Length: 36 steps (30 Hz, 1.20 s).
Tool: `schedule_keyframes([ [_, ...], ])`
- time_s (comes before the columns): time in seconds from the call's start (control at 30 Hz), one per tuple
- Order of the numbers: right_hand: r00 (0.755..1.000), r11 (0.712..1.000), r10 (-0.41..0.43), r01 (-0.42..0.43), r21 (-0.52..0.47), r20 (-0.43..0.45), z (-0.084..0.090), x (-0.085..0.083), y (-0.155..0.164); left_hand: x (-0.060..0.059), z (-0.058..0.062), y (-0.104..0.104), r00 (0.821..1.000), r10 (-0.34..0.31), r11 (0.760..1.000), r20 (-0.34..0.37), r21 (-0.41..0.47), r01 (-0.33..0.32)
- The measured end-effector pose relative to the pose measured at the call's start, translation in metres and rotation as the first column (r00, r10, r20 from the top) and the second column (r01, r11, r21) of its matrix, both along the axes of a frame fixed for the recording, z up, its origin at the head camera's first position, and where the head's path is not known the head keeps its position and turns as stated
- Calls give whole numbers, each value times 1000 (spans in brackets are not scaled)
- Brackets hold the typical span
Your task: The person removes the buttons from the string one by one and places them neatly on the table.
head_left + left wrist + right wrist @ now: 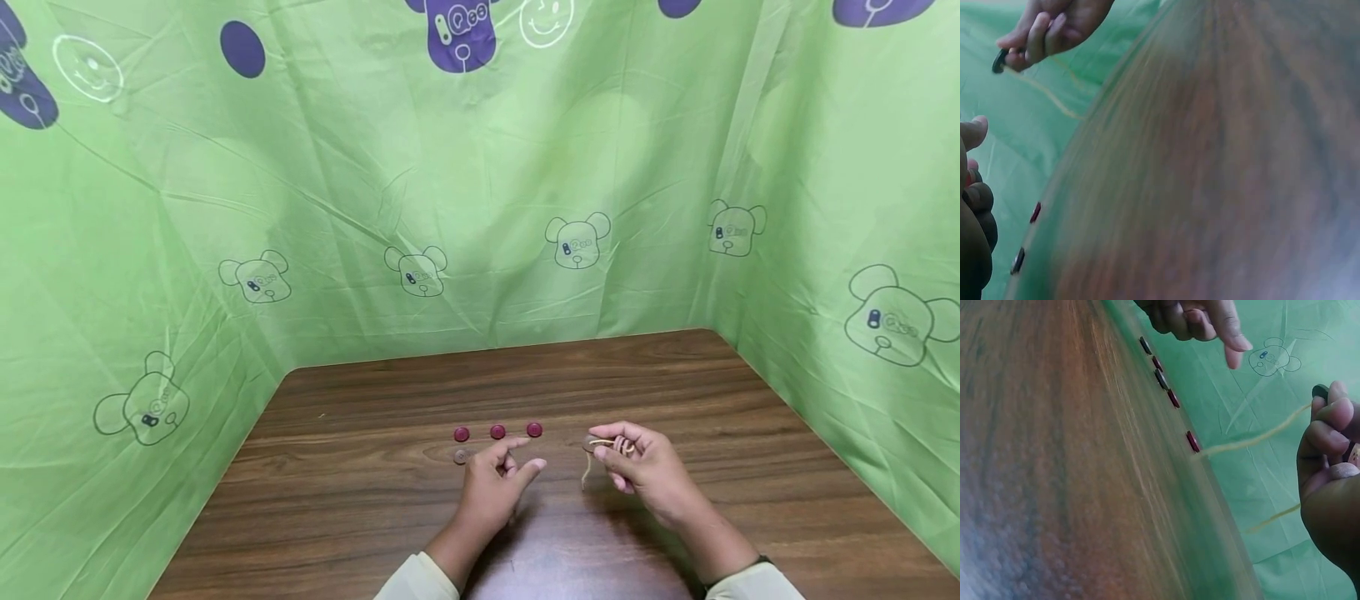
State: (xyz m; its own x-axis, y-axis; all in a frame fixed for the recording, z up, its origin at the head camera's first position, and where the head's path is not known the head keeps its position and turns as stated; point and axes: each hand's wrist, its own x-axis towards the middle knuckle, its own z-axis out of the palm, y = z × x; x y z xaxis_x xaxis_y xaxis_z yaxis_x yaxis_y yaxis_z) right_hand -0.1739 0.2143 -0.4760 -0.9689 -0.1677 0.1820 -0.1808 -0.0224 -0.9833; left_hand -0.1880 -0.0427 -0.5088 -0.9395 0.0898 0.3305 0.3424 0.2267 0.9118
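Note:
My right hand [651, 471] pinches a dark brown button [588, 443] between thumb and forefinger. A thin yellow cord [586, 475] runs by the button, and one end hangs below it. More cord lies among the curled fingers, where details are hard to make out. To the left, my left hand [491, 487] hovers over the table with forefinger and thumb stretched apart, nothing visible between them. Just beyond it lie three dark red buttons, the left [461, 434], middle [498, 432] and right [534, 429]. A greyish-brown button [461, 457] sits nearer, beside the left hand.
Both hands are above a brown wood-grain table [360, 508]. Another dark button [1160, 379], hidden behind the left hand in the head view, shows in the right wrist view. Green printed cloth [480, 167] walls off the back and sides.

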Motion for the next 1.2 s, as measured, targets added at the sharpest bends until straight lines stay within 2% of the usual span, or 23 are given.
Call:
schedule_keyframes([
  [0.17, 1000, 1000, -20, 20, 16, 3, 1, 1, 0, 7, 9, 8, 997, -76, 996, 31, 40, 75],
  [0.4, 1000, 997, -30, 29, 70, 10, 3, 2, -2, 8, 16, 19, 996, -89, 996, 20, 28, 89],
  [0.67, 999, 993, -34, 35, 109, -11, 2, 2, -3, 6, 20, 28, 987, -162, 984, 2, 68, 162],
  [0.83, 999, 994, -14, 17, 112, -32, 2, 2, -3, 7, 22, 32, 983, -179, 982, 30, 60, 177],
  [1.03, 999, 994, 7, -3, 107, -39, 1, 2, -6, 8, 24, 35, 971, -229, 972, 71, 72, 224],
  [1.2, 999, 994, 16, -11, 110, -44, 0, 3, -8, 9, 24, 35, 971, -229, 972, 71, 64, 225],
])
